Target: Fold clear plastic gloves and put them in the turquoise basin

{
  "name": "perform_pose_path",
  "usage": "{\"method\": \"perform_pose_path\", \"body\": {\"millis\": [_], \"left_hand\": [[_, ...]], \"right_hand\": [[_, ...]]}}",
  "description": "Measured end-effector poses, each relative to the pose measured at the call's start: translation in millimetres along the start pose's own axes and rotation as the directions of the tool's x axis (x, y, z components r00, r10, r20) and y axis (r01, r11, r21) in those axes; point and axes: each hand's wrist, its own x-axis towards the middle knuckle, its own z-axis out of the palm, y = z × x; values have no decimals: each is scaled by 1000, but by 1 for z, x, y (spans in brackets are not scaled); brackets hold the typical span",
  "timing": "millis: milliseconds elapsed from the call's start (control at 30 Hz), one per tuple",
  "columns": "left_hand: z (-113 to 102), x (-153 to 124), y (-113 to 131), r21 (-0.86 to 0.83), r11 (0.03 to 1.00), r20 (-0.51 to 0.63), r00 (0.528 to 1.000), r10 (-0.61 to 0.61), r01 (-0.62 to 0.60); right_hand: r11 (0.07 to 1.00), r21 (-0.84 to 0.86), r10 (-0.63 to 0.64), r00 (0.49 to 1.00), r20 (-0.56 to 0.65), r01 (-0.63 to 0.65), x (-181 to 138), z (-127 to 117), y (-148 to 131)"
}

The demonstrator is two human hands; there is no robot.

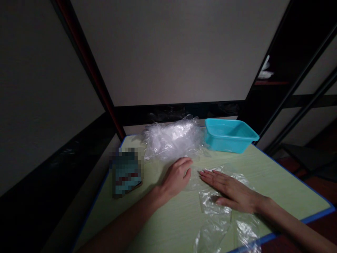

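Note:
My right hand (231, 191) lies flat, fingers stretched out, on a clear plastic bag (209, 203) spread over the table. The bag reaches down toward the front edge, where its handle-like strips (213, 232) are wrinkled. My left hand (177, 177) rests at the bag's upper left side, its fingers loosely bent and the thumb apart from them. Nothing shows between those fingers. Behind my left hand is a crumpled heap of clear plastic bags (172, 138).
A turquoise plastic basin (223, 144) stands at the back right of the light green table (284, 189), which has a blue edge. On the left lies a pixelated, box-like object (127, 174). Pale panels (179, 52) rise directly behind the table.

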Motion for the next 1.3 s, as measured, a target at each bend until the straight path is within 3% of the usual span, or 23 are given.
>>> {"method": "perform_pose_path", "body": {"millis": [67, 167, 267, 600, 1000, 1300], "left_hand": [[2, -5, 10, 34, 998, 117, 992, 48, -52], [4, -11, 17, 167, 977, 335, 939, 72, -134], [4, -14, 15, 264, 950, 424, 905, 38, -164], [-1, -15, 5, 324, 924, 466, 884, 31, -203], [-3, -12, 0, 314, 928, 480, 877, 28, -202], [-4, -1, -14, 306, 929, 474, 879, 42, -209]], "right_hand": [[1000, 11, -5, 1000, -24, 5, -1, 1, 0], [1000, 16, 2, 1000, -29, -1, -2, 1, 1], [1000, 2, 20, 1000, -1, -20, -2, 1, 1], [998, -49, 46, 999, 14, -45, -4, 2, 6], [971, -147, 188, 982, -28, -191, -45, -1, 29], [956, -203, 204, 977, -56, -211, -40, -1, 34]]}}
